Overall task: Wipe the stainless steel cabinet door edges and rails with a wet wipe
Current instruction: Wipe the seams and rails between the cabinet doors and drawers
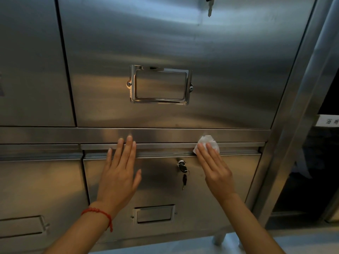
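The rail between the upper door and lower door is bare between the left hand and the wipe, and again from the wipe to the right post. The lower door's top edge is covered at two places: by the flat left hand and by the right hand pressing the wipe. Between the hands, a lock with hanging keys juts from the door face. Lower down, a label frame stands proud.
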